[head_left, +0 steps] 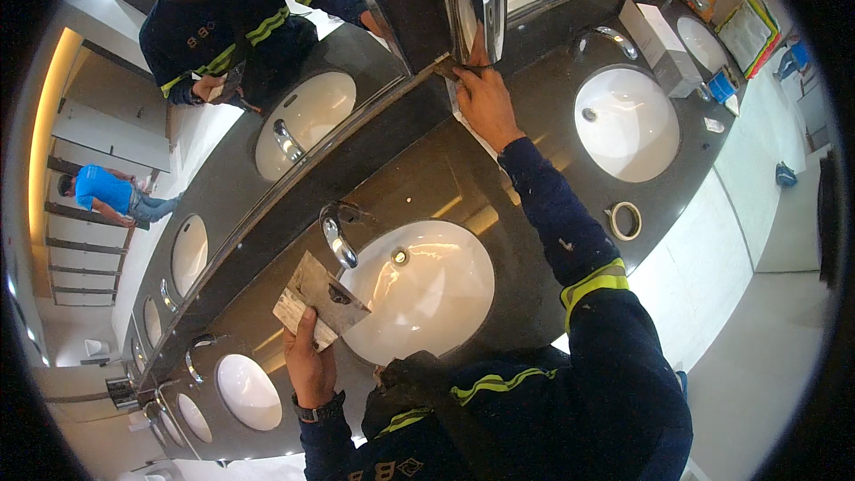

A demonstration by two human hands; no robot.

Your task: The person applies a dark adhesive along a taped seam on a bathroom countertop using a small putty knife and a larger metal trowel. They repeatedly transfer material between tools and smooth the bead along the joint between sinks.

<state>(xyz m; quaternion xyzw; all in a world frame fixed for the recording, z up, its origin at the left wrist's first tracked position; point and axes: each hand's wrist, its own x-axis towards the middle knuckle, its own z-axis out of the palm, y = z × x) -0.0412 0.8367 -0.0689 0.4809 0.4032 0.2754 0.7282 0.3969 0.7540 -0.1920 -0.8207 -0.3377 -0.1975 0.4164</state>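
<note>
My left hand (310, 358), with a dark wristband, grips a flat grey filler board (322, 289) by its pale, smeared edge. A dark dab sits on its face. The board is held above the left rim of the white oval basin (445, 267), near its chrome tap (337, 236). My right arm reaches far forward. The right hand (485, 107) pinches a small flat brownish piece (448, 68) against the top of the dark backsplash, at the foot of the dark column. Its exact kind is hard to make out. Just above is a shiny metal cylinder (476, 13).
A second basin (627, 125) lies to the right, with a tape roll (624, 221) near the counter edge. Further on stand a long white box (659, 49) and a blue can (722, 85). A large mirror (267, 125) at left reflects me and another person in blue.
</note>
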